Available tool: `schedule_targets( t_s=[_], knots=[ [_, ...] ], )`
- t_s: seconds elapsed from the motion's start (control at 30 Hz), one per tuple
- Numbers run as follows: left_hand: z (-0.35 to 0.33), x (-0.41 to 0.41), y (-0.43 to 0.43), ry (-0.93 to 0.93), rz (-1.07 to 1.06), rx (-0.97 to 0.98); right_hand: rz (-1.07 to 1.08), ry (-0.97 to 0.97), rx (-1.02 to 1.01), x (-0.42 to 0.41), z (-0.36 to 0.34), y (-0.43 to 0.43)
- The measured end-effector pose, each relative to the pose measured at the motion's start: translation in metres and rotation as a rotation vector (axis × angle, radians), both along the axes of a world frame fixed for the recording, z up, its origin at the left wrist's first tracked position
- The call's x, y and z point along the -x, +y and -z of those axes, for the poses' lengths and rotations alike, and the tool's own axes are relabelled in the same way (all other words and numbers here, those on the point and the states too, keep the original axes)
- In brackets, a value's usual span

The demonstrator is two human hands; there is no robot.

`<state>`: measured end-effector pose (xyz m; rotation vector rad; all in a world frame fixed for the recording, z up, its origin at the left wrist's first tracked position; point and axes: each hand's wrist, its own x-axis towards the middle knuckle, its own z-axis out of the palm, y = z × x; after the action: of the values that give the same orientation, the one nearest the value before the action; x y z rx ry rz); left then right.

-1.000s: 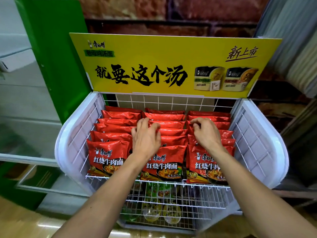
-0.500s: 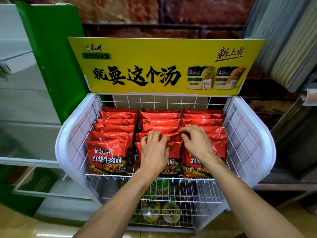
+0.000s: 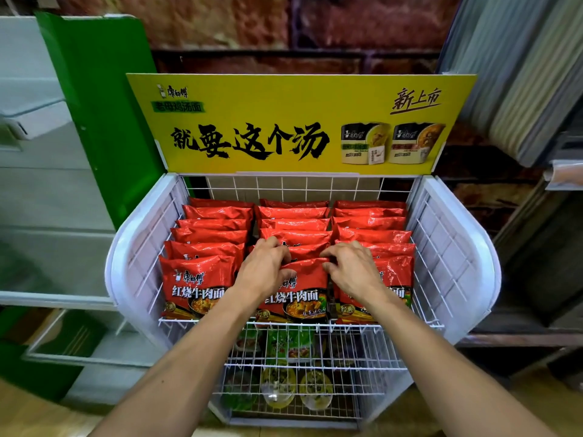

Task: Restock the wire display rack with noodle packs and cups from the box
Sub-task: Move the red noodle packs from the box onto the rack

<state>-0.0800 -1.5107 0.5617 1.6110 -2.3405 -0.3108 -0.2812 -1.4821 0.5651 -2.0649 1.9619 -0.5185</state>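
In the head view the wire rack [image 3: 458,247] holds three full rows of red noodle packs [image 3: 217,213] (cups [image 3: 310,387], seemingly, on the lower shelf), and left hand [image 3: 264,270] and right hand [image 3: 350,270] both pinch the front middle pack [image 3: 304,279] by its top edge, so probably only tidying remains.

Red noodle packs [image 3: 293,280], white wire rack [image 3: 454,247], yellow black-lettered sign [image 3: 296,121]

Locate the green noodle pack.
Head view, lower centre: the green noodle pack sits in the white wire rack, under the red noodle packs, above two cups.
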Motion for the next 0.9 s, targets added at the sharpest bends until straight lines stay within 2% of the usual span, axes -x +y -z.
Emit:
schedule_targets(
  t_s=[0.3,0.5,0.63,0.9],
  knots=[
    [-0.005,-0.003,-0.007,0.011,0.012,0.052,0.001,-0.033,0.001,-0.006,0.003,-0.005],
    [-0.009,-0.005,-0.023,0.1,-0.09,0.214,-0.001,-0.019,0.004,-0.002,0.003,-0.003],
    [-0.01,-0.007,-0.038,0.05,-0.102,0.158,0.003,0.006,0.017,0.001,0.002,-0.001],
    [-0.015,-0.014,-0.047,0.086,-0.156,0.104,0.009,0.038,0.027,0.0,0.005,-0.001]
  ],
)
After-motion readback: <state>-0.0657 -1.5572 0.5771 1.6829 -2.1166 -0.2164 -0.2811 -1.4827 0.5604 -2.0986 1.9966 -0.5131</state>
